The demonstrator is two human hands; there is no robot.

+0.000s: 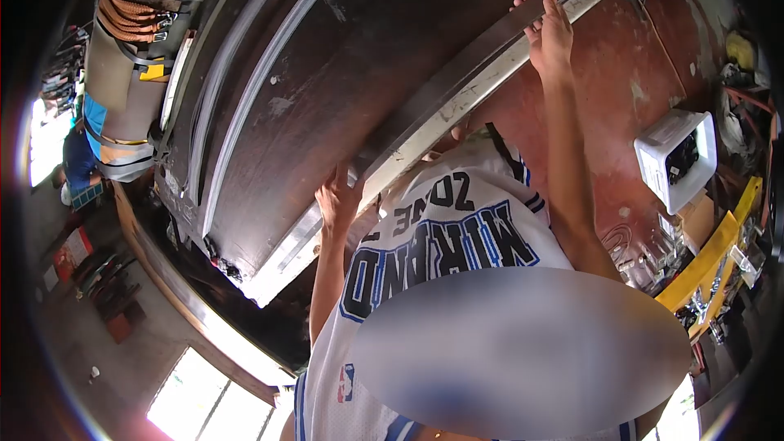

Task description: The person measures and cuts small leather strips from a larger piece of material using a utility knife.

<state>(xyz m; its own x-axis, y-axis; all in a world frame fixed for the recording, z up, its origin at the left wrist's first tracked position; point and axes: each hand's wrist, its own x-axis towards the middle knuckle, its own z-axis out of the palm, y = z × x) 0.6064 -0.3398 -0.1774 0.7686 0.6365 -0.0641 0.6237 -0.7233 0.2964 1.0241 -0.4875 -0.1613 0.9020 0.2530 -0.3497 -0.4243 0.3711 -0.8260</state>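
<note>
A long dark strip (445, 82) lies diagonally along the pale, scuffed edge (465, 98) of a dark table (351, 57). At the strip's lower end is my left hand (338, 198), its fingers closed on it near a small shiny piece. My right hand (549, 33) is at the edge near the strip's upper part, with its fingers apart and partly curled. Whether the right fingertips touch the strip is hard to tell. Below the edge is my white jersey (441, 237) with dark lettering.
Grey bands (273, 53) lie on the table at left, near brown braided belts (135, 12) on a roll. At right are a white bin (676, 159), yellow strips (706, 265) and metal parts on a reddish surface (604, 114). Another person (79, 155) is at far left.
</note>
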